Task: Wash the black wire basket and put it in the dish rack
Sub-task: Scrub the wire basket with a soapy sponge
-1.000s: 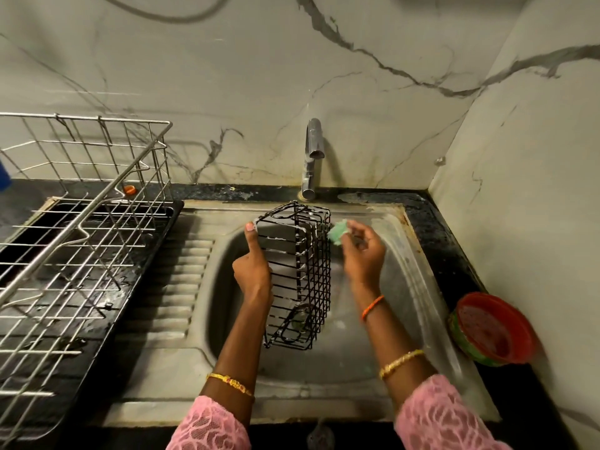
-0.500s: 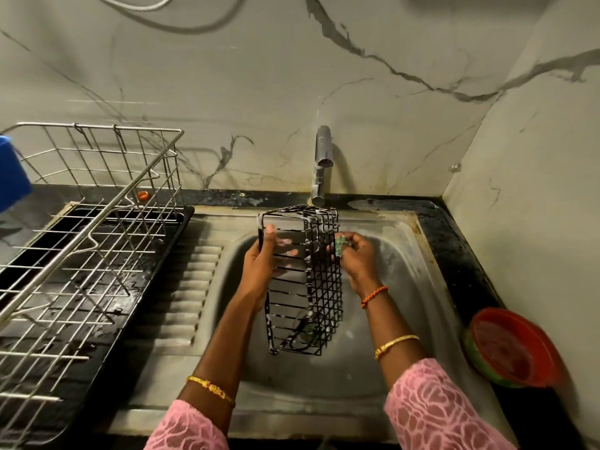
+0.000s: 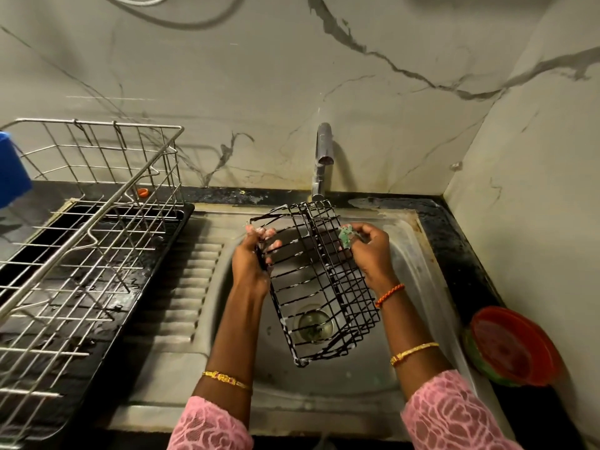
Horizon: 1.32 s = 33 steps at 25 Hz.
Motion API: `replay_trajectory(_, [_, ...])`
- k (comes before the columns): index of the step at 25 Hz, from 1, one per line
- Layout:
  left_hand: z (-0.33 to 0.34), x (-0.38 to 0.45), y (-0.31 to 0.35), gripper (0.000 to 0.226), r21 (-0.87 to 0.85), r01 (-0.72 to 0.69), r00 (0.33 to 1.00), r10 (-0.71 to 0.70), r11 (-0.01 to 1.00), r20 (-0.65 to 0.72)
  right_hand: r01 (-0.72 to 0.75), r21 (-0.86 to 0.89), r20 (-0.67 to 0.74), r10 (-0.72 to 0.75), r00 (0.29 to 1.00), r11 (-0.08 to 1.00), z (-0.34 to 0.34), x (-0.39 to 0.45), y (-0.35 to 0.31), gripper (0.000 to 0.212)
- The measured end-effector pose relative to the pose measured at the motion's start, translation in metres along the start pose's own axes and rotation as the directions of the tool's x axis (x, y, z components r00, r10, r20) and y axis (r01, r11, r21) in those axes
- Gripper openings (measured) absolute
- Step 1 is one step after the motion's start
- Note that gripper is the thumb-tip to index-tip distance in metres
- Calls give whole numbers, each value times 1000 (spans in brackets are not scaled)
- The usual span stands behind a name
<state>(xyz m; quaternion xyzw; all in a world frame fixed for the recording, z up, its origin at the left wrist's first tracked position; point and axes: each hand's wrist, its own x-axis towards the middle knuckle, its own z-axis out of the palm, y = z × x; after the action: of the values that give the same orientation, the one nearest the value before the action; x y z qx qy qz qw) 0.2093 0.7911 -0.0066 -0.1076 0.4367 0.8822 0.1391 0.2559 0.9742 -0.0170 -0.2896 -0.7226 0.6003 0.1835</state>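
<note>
1. The black wire basket (image 3: 319, 287) had tipped since a moment before, its long axis now slanting from upper left to lower right, mid-frame over the sink (image 3: 418, 287).
2. The left hand (image 3: 251, 261) gripped its upper left edge.
3. The right hand (image 3: 368, 251) pinched a green scrubber (image 3: 345, 237) against its side.

Left hand (image 3: 250, 264) and right hand (image 3: 370, 251) raised, fingers curled.

One black wire basket (image 3: 319, 284), one dish rack (image 3: 81, 228), one green scrubber (image 3: 346, 236), one tap (image 3: 323, 157), two hands.
</note>
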Motion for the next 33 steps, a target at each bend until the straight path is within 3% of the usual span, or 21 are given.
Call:
replay_trajectory(6, [-3,2,7,34,-86,34,993,-24,996,120,83,-97,-71,-90,993,992,1,-5,-6,27])
replay_trajectory(10, [-7,2,9,35,-79,19,988,-6,997,157,244,-163,-301,-284,910,956,7,-2,-10,19])
replay_trajectory(13, [-10,3,4,36,-26,17,985,-13,1000,172,353,-119,-328,-372,868,928,18,0,-19,18])
replay_trajectory(17, [-10,2,-5,34,-31,28,989,-23,999,149,555,-211,-191,-591,784,805,46,-39,-17,24])
replay_trajectory(19, [-11,0,-3,34,-57,30,993,-23,998,119,728,-218,-27,-750,661,650,50,-68,-5,30])
replay_trajectory(21, [-13,-3,-1,34,-77,26,993,-16,997,116,865,-185,121,-862,492,467,42,-76,2,32])
replay_trajectory(23, [-14,-4,-3,36,-101,36,991,-23,994,129,902,-178,187,-887,423,393,33,-61,-6,31])
replay_trajectory(25, [-15,-6,-4,34,-108,41,991,-27,993,130,864,-235,161,-859,486,445,26,-36,-13,32])
replay_trajectory(29, [-19,-4,-9,33,-63,55,990,-46,997,135,579,-292,-27,-612,790,761,10,-1,-21,25])
replay_trajectory(30, [-19,-3,-11,31,-49,52,990,-44,997,137,516,-293,-75,-557,827,805,13,-5,-23,23])
replay_trajectory(31, [-18,-2,-13,30,-35,50,990,-44,998,137,513,-286,-105,-559,823,809,18,-17,-26,21])
replay_trajectory(33, [-15,0,-17,31,-17,45,991,-42,999,125,676,-246,-59,-707,705,694,35,-52,-27,23])
